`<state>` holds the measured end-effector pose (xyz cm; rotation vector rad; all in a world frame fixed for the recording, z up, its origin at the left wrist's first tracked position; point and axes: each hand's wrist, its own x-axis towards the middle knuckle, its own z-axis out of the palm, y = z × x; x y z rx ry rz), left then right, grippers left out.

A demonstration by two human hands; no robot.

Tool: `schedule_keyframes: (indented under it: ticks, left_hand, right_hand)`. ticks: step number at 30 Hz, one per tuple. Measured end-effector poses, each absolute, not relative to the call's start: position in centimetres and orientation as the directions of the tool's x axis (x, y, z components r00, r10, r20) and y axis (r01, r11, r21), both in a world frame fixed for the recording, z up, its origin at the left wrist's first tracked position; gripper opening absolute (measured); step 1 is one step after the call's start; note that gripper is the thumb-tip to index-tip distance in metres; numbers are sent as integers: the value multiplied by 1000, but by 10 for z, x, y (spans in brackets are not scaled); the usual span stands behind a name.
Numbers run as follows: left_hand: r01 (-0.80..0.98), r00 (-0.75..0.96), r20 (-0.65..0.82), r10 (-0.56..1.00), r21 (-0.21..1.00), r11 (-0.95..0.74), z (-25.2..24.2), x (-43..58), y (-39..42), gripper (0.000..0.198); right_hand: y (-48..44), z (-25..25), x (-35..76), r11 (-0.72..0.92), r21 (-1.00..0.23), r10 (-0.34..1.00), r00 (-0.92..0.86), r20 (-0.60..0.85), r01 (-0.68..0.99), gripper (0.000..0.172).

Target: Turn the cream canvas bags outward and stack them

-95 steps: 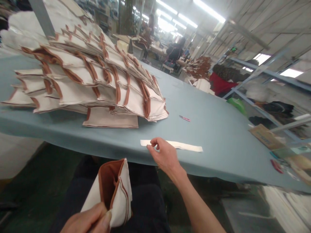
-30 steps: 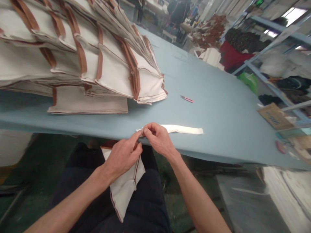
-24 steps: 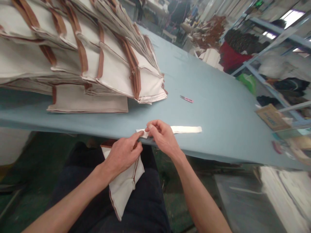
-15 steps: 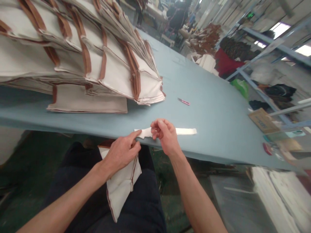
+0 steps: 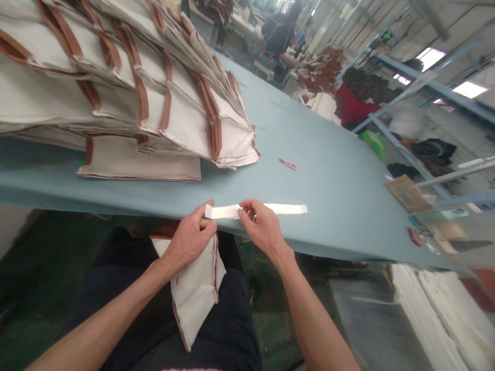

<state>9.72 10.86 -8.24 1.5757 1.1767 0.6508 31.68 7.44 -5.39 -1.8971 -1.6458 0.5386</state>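
A narrow white strip [image 5: 286,208] lies along the near edge of the blue table, its left end slightly raised. At that end my left hand [image 5: 189,237] has its index finger behind the strip and its thumb just below. My right hand [image 5: 263,226] pinches the strip near its middle, fingertips bent together. Below my left hand, an off-white canvas piece [image 5: 195,304] with brown edging hangs over my lap. The hand covers its upper part, so whether the other fingers hold it is hidden. Pink-handled thread snips [image 5: 287,164] lie beyond the strip.
A big pile of off-white canvas pieces with brown trim [image 5: 185,118] fills the table's left side. At the right end stand a cardboard box [image 5: 407,193] and a metal shelf rack [image 5: 394,136]. White fabric [image 5: 425,304] is stacked low at the right. A person [image 5: 279,36] is in the background.
My left index finger has gone from pressing on top of the strip's end to behind it. The right hand has lowered from above the strip to pinch it. The view has shifted slightly.
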Motion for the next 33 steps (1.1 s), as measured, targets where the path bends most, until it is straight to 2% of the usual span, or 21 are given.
schedule_keyframes:
  ticks: [7, 18, 24, 30, 33]
  left_hand:
    - [346, 367, -142, 919, 938, 6, -84, 97, 109, 95]
    - [391, 345, -150, 927, 920, 4, -82, 98, 109, 96]
    - [444, 282, -148, 948, 896, 8, -75, 98, 107, 94]
    - [533, 105, -66, 992, 846, 0, -60, 82, 80, 94]
    - [613, 204, 1, 979, 780, -128, -56, 82, 66, 79]
  right_hand:
    - [67, -52, 338, -3, -427, 997, 38, 74, 904, 20]
    - [83, -38, 322, 123, -190, 991, -129, -20, 974, 27]
    - [93, -32, 324, 156, -162, 982, -171, -85, 974, 24]
    - [91, -33, 329, 114, -203, 987, -134, -91, 973, 22]
    - [91, -33, 329, 81, -216, 989, -106, -105, 973, 18]
